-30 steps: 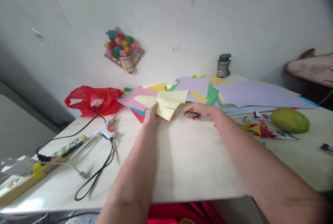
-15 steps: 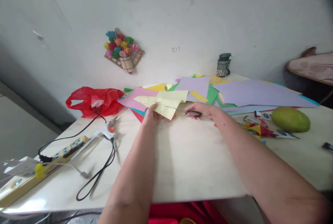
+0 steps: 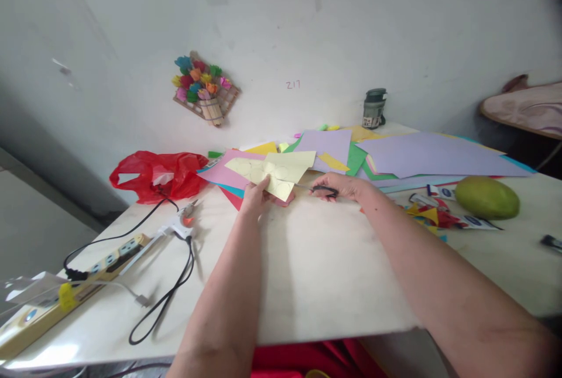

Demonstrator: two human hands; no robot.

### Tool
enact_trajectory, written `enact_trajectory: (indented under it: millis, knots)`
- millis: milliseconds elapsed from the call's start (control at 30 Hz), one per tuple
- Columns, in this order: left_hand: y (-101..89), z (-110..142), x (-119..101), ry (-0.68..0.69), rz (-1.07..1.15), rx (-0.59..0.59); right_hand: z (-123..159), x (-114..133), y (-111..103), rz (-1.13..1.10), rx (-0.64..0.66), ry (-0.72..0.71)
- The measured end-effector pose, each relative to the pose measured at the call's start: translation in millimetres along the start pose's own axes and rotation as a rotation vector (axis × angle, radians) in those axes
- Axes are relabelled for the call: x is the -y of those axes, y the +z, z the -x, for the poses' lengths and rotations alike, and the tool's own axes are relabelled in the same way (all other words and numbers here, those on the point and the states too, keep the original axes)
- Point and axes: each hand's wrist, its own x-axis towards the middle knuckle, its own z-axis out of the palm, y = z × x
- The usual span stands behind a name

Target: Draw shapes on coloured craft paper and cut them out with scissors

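A pale yellow sheet of paper (image 3: 287,162) with drawn round outlines is held up by my left hand (image 3: 258,192), thumb on top and fingers beneath. Black-handled scissors (image 3: 325,191) sit in my right hand (image 3: 336,186), fingers closed around the handles. Their blades point left and meet the sheet's right part, where a slit separates a lower flap from the upper part. How far the blades are apart is too small to tell. Behind the sheet lie pink paper (image 3: 239,162) and purple paper (image 3: 333,143).
At the right rest a green fruit (image 3: 487,198), glue tubes (image 3: 480,223) and coloured scraps (image 3: 424,214). A large purple sheet (image 3: 430,155) and a tumbler (image 3: 374,109) stand behind. Leftward are a red plastic bag (image 3: 175,170), a glue gun (image 3: 187,217), a power strip (image 3: 109,264) and a black cable (image 3: 169,296).
The whole view has shifted slightly. My left thumb sits a little differently on the yellow paper. Both hands keep their hold, with the scissors still at the slit.
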Motion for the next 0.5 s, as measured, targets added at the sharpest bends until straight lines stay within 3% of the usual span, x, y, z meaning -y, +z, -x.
enact_trajectory:
  millis: [500]
  knots:
    - [-6.2,-10.1,9.4,0.039,-0.150,0.089,2.5,4.9,3.0,-0.052,0.060,0.015]
